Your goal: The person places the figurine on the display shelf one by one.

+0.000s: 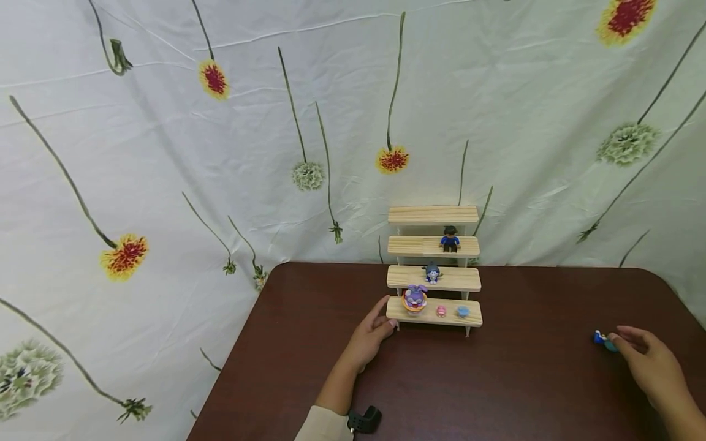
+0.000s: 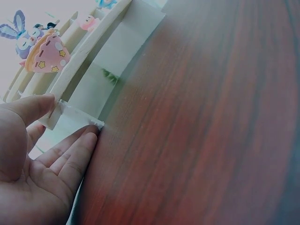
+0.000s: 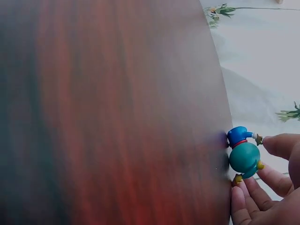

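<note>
My left hand [image 1: 366, 337] is at the left end of the lowest board of a stepped wooden display stand [image 1: 432, 246]. It grips that end, thumb at the front corner and index finger at the back one; in the left wrist view other fingers lie against the clear leg [image 2: 77, 112]. Far to the right, my right hand [image 1: 653, 364] holds a small blue and teal figurine [image 3: 244, 157] with yellow stars between thumb and fingers, low over the tabletop. A purple rabbit-eared figure in a pink cup [image 2: 49, 54] sits on the lowest board, nearest my left hand.
Beside the cup figure are a small pink figure [image 1: 441, 311] and a light blue one [image 1: 463, 312]. Higher boards carry a blue-and-white figure [image 1: 432, 272] and a dark-haired toy figure [image 1: 450, 239]. A flower-printed cloth [image 1: 248, 153] hangs behind the dark brown table [image 1: 529, 380].
</note>
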`<action>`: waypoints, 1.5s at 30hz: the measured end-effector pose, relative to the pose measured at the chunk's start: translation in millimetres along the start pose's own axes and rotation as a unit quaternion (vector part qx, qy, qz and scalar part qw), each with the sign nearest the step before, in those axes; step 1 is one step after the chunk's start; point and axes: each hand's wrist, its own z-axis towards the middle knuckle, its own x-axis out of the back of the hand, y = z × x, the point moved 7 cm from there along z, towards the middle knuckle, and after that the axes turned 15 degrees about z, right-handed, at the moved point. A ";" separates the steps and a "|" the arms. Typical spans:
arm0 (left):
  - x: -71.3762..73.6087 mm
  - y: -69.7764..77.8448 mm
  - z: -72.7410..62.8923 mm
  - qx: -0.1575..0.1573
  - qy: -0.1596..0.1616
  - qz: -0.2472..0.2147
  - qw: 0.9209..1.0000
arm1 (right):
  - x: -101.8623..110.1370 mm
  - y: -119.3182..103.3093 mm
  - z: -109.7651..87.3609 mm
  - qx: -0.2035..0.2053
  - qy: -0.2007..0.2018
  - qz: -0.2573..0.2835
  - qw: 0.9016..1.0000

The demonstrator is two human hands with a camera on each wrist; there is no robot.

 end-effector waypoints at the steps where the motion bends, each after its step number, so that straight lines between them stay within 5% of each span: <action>1: 0.0 -0.1 0.1 0.000 0.000 0.000 1.000 | 0.0 0.2 0.6 -0.002 -0.003 -0.005 1.000; 19: 1.6 -1.2 -1.1 0.006 0.007 0.002 1.000 | -5.0 2.7 2.4 0.009 -0.060 -0.031 0.998; 30: 1.0 -0.8 -0.4 0.000 0.006 0.001 1.000 | -2.9 2.5 -0.4 0.000 -0.070 -0.068 0.995; 45: 1.0 0.3 -1.4 0.003 0.004 0.006 1.000 | 0.5 2.8 -1.0 -0.004 -0.059 -0.053 0.997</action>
